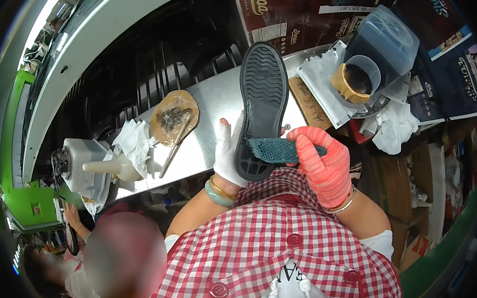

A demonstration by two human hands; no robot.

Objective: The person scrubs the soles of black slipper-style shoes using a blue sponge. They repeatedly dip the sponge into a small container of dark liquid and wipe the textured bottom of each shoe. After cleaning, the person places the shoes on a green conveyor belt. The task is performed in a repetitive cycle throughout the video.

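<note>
A black shoe sole [265,90] stands out in front of me with its wavy tread facing up and its toe end pointing away. Whether an upper is attached underneath cannot be seen. My left hand [228,154], in a white glove with bare fingertips, holds the sole from the left and below near the heel. In a pink-red glove, my right hand [322,165] is closed on one end of a flat teal strip with a mesh-like face [275,150]. The strip lies across the sole just above the heel, its far end at the sole's left edge.
Left on the metal worktop [208,101], a thin stick rests on a round tan pad [176,117] with dark residue. Crumpled white paper [135,140] and a pale nozzled bottle [120,168] stand nearer. At right are a cup of dark liquid [357,78] and a translucent container [384,40]. Another person works lower left.
</note>
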